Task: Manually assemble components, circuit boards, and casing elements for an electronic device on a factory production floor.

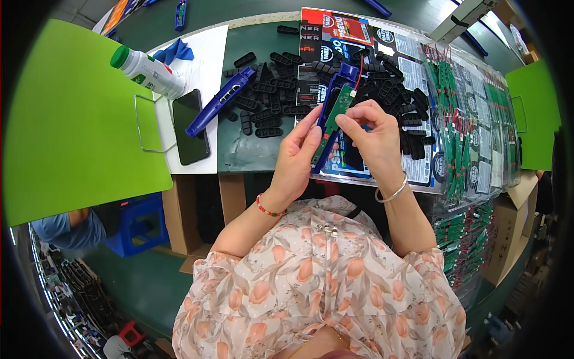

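Observation:
My left hand (296,157) grips a long blue plastic housing (345,76) that is tilted, its upper end pointing away from me. Along its open side lies a narrow green circuit board (341,103) with a red wire at its far end. Thumb and fingers of my right hand (375,136) pinch the board's edge near its middle. Whether the board is fully seated in the housing I cannot tell. Left of my hands, a second blue housing (219,102) with a slotted opening rests partly over a dark phone (190,143). Small black oval rubber pieces (269,122) are heaped around both housings.
A white bottle with a green cap (146,72) and a blue cloth (177,52) stand at the left, beside a lime-green panel (78,119). Rows of green circuit boards (457,131) with red wires fill the right side. Cardboard boxes (184,209) sit below the table edge.

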Demonstrator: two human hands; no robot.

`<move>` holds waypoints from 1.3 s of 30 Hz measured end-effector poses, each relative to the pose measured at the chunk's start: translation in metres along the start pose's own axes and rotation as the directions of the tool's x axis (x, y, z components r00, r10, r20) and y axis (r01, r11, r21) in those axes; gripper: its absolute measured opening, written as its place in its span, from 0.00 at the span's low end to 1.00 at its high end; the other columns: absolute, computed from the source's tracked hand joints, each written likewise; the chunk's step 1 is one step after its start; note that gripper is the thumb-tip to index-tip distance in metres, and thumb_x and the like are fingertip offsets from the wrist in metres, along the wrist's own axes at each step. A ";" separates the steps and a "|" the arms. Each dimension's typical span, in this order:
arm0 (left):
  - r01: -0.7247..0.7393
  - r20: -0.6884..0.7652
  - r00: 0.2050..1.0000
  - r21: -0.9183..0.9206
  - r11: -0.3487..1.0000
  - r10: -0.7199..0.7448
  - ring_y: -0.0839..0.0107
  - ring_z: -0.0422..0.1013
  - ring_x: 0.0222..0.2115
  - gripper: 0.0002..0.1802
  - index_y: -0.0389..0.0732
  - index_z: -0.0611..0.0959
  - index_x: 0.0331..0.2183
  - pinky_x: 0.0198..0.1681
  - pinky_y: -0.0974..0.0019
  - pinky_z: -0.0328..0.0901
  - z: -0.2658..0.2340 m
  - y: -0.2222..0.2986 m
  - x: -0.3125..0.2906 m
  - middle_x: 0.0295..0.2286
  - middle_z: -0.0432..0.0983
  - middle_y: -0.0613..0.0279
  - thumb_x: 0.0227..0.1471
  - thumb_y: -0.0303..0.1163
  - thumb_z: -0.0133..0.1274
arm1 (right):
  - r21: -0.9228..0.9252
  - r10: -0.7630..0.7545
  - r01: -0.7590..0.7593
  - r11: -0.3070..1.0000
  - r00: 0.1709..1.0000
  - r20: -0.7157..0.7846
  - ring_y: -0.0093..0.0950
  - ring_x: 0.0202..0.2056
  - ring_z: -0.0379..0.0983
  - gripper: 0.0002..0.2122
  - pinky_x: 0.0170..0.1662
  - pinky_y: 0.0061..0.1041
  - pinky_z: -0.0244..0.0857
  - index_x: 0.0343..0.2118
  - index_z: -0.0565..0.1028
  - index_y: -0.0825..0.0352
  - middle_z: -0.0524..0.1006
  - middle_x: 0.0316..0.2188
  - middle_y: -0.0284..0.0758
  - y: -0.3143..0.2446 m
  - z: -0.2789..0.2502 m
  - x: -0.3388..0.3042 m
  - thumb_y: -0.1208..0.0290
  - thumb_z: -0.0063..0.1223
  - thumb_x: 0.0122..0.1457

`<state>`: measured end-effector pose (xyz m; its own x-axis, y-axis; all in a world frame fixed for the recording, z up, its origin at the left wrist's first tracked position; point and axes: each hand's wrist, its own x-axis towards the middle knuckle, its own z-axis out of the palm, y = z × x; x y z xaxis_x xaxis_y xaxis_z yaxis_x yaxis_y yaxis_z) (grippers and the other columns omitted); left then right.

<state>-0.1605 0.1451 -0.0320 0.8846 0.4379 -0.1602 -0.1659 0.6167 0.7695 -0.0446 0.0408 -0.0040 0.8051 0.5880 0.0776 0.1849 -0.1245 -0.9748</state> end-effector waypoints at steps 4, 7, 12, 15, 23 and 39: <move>-0.058 0.024 0.998 0.106 0.993 0.056 0.77 0.72 0.33 0.25 0.37 0.63 0.59 0.35 0.72 0.70 -0.002 -0.002 -0.002 0.40 0.75 0.62 0.64 0.35 0.42 | 0.012 0.020 -0.021 1.000 0.999 0.044 0.17 0.25 0.68 0.06 0.30 0.17 0.61 0.27 0.79 0.72 0.72 0.23 0.30 -0.003 0.000 0.000 0.75 0.63 0.49; -0.012 0.032 0.999 0.011 1.000 0.012 0.76 0.72 0.32 0.25 0.37 0.63 0.59 0.35 0.72 0.69 -0.007 0.001 -0.002 0.39 0.75 0.61 0.64 0.36 0.41 | 0.022 0.018 -0.020 1.000 0.996 0.087 0.15 0.23 0.65 0.06 0.28 0.17 0.59 0.27 0.79 0.72 0.70 0.20 0.28 -0.006 -0.003 0.002 0.75 0.63 0.49; -0.002 0.034 0.999 -0.005 1.000 0.002 0.75 0.72 0.32 0.24 0.37 0.63 0.59 0.34 0.71 0.69 -0.004 0.003 -0.002 0.37 0.75 0.61 0.64 0.36 0.40 | 0.029 0.016 -0.019 0.999 0.995 0.102 0.13 0.21 0.58 0.06 0.25 0.18 0.54 0.27 0.79 0.73 0.66 0.17 0.25 -0.011 -0.004 0.002 0.75 0.63 0.49; -0.017 0.037 0.999 0.075 0.997 0.014 0.75 0.72 0.32 0.24 0.37 0.64 0.59 0.34 0.72 0.69 -0.005 -0.007 -0.007 0.38 0.75 0.60 0.65 0.36 0.39 | 0.006 -0.016 0.016 1.000 0.996 0.084 0.13 0.20 0.57 0.06 0.23 0.18 0.53 0.26 0.79 0.73 0.65 0.17 0.25 -0.012 0.002 -0.002 0.76 0.63 0.49; -0.042 -0.002 0.999 0.087 0.995 0.042 0.77 0.71 0.33 0.27 0.36 0.64 0.59 0.33 0.73 0.68 0.002 -0.005 -0.004 0.42 0.74 0.61 0.59 0.29 0.49 | 0.128 0.068 -0.068 0.989 0.998 0.009 0.14 0.18 0.67 0.05 0.21 0.17 0.63 0.27 0.78 0.73 0.72 0.18 0.29 -0.007 0.009 -0.007 0.78 0.62 0.50; -0.096 -0.066 0.991 0.278 0.956 0.119 0.80 0.73 0.28 0.24 0.33 0.69 0.55 0.30 0.77 0.69 0.011 0.004 0.004 0.36 0.78 0.60 0.56 0.22 0.51 | 0.105 0.086 -0.092 0.990 0.994 0.061 0.18 0.22 0.75 0.09 0.21 0.19 0.66 0.32 0.78 0.72 0.78 0.18 0.36 -0.002 0.010 0.005 0.71 0.58 0.53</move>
<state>-0.1533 0.1420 -0.0224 0.8281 0.5502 -0.1076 -0.1226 0.3651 0.9229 -0.0469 0.0517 -0.0036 0.7824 0.6224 -0.0193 0.0497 -0.0933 -0.9944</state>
